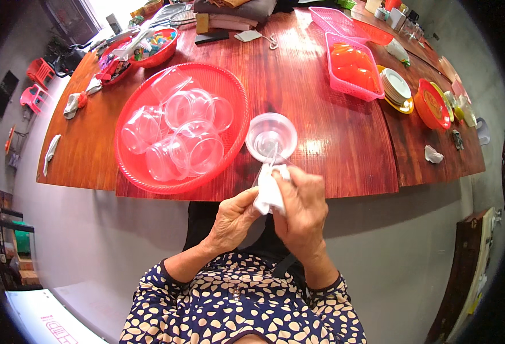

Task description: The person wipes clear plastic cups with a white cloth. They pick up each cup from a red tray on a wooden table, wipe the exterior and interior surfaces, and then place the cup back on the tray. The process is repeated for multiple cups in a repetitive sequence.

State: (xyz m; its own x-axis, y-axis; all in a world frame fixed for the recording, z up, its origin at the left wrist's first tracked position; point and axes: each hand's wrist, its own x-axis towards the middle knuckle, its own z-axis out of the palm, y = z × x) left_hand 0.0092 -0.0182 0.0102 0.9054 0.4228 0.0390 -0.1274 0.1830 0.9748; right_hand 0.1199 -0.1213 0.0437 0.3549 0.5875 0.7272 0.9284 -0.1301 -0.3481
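Observation:
Just off the table's near edge, my right hand [305, 209] is closed round a folded white tissue [270, 192]. My left hand [233, 221] pinches at the tissue's left side; a clear, thin piece seems to run through it, mostly covered by the tissue and fingers. Right beyond my hands a clear plastic bowl [272, 123] stands on the table, with slim clear pieces in it that I cannot name. To its left, a large round red tray [242, 123] carries several clear plastic cups [190, 109], some upright and some on their sides.
The wooden table [350, 155] bears a pink basket [353, 92] of orange things, stacked white plates [397, 85] and an orange bowl [434, 103] at right. A red basket [163, 54] of small items and folded cloths [229, 23] lie farther back. Crumpled tissue [433, 154] lies near the right edge.

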